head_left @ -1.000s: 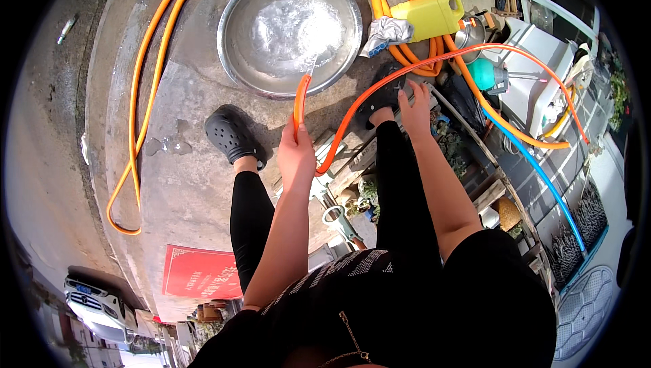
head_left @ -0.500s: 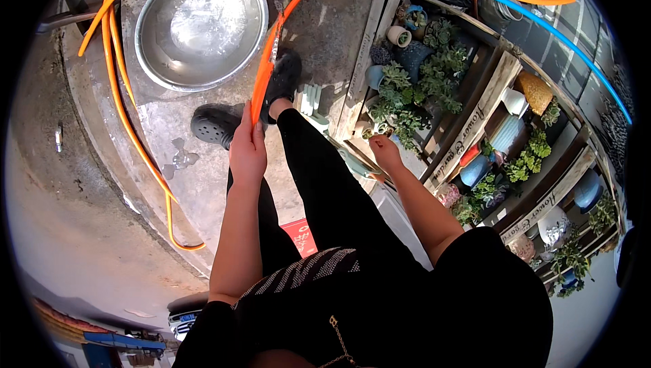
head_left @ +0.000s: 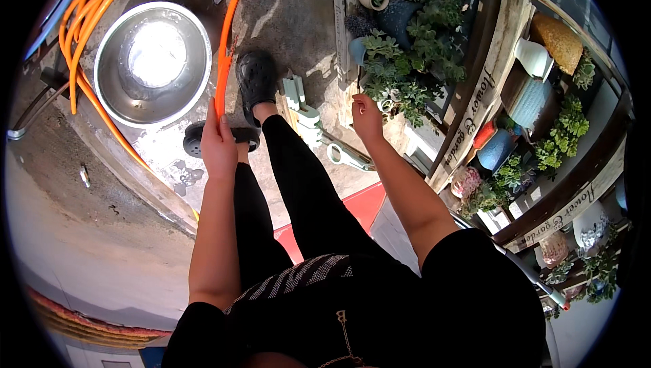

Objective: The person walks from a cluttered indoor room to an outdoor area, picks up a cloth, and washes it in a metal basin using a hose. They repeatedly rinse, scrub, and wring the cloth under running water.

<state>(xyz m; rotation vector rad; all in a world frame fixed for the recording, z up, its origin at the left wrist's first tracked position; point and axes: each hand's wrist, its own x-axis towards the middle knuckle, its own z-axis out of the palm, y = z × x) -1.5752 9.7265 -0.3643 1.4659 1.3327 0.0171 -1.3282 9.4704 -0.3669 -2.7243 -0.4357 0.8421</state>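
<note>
Since earlier: view has swung further right, so the steel basin sits higher and further left and the plant shelves fill more of the right side; the right hand has come up from beside the leg to the plants.
Left hand: left hand is closed round the orange hose, thumb and fingers wrapped on it near its lower end.
Hose: it runs from that grip up past the basin's right edge to the top of the view, where more orange loops lie coiled left of the basin.
Right hand: right hand hangs with fingers curled loosely together, holding nothing, just at the edge of the succulents.
Signs: two pale wooden shelf boards carry dark painted lettering, one slanting along the upper shelf, one along the lower at the right.
Pots: blue, white ribbed and tan pots stand among the greenery.
Ground: pale-handled scissors lie on the concrete between the right hand and the leg; a red mat shows below them.
Feet: black clogs stand right of the basin.
</note>
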